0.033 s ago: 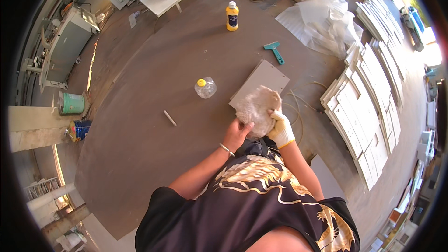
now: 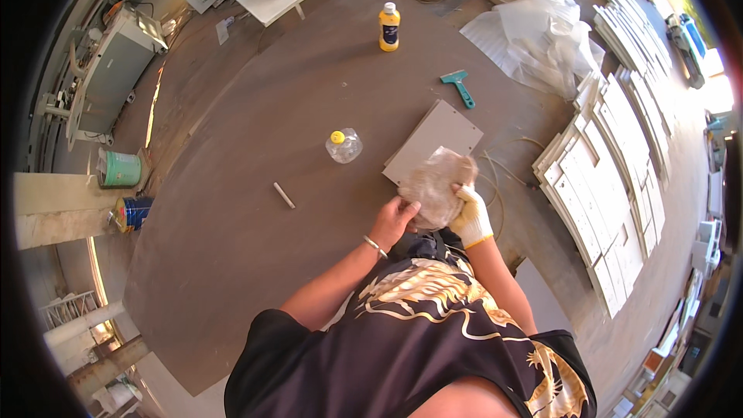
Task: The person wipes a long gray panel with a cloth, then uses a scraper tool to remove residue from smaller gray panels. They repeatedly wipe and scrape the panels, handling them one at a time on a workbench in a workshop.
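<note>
Between my hands is a crumpled, dirty whitish rag (image 2: pixel 433 190), held above the near end of a flat grey panel (image 2: pixel 445 135) with small holes. My bare left hand (image 2: pixel 395 218), with a bracelet at the wrist, pinches the rag's lower left edge. My right hand (image 2: pixel 470 217), in a white knit glove with a yellow cuff, grips its right side. A clear plastic bottle (image 2: pixel 345 147) with a yellow cap is left of the panel. Beyond the panel lies a teal scraper (image 2: pixel 459 88). Farther off stands a yellow bottle (image 2: pixel 388 29) with a white cap and dark label.
A short white stick (image 2: pixel 284 195) lies on the brown tabletop (image 2: pixel 232 263). White panels (image 2: pixel 592 193) are stacked at the right, with translucent wrapping sheet (image 2: pixel 534 35) behind. A thin hose (image 2: pixel 499 186) curls beside the grey panel. Two buckets, one green (image 2: pixel 120 169), stand at far left.
The rag has folded differently and its far edge has shifted slightly right. My right hand has moved a little to the right; both hands keep hold of the rag.
</note>
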Demonstrator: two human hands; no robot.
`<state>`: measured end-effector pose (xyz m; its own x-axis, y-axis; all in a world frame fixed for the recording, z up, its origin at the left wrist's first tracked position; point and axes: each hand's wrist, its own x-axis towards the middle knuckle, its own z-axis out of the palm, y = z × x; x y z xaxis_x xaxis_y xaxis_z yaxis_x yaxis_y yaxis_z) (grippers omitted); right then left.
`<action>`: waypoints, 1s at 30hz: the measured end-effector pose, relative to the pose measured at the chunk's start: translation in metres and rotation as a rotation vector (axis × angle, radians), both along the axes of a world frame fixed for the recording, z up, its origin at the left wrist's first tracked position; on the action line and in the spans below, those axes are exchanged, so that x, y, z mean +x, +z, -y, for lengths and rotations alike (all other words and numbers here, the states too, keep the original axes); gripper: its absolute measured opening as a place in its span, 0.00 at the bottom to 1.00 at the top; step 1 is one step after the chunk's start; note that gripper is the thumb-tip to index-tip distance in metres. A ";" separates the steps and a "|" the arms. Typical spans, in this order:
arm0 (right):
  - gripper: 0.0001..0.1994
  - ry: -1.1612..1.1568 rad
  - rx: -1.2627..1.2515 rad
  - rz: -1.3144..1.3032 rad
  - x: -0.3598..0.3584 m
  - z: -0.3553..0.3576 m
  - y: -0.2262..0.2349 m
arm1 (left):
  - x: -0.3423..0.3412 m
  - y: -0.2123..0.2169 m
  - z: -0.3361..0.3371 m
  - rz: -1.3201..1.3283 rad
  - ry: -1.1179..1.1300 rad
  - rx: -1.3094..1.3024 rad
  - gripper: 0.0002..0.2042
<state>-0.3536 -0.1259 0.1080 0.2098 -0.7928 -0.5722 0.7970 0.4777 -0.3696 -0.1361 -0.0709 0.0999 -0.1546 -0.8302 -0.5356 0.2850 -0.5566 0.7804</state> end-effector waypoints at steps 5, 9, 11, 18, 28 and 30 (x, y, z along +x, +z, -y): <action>0.18 -0.101 0.206 -0.095 -0.035 -0.006 -0.012 | 0.072 -0.081 0.024 0.948 0.269 -0.137 0.18; 0.25 -0.069 0.074 0.003 -0.053 -0.015 -0.008 | 0.138 -0.127 0.058 0.951 0.350 -0.252 0.51; 0.29 -0.030 -0.119 0.022 -0.052 -0.017 -0.006 | 0.158 -0.141 0.081 0.914 0.344 -0.429 0.54; 0.36 -0.108 0.120 0.079 -0.033 -0.009 -0.009 | 0.172 -0.133 0.146 0.903 0.094 -0.412 0.36; 0.17 -0.144 0.098 0.058 -0.003 0.007 -0.037 | 0.080 0.049 0.184 1.592 -0.558 -1.166 0.12; 0.18 -0.121 0.083 0.081 0.005 0.011 -0.038 | 0.052 0.076 0.185 1.709 -0.661 -1.316 0.10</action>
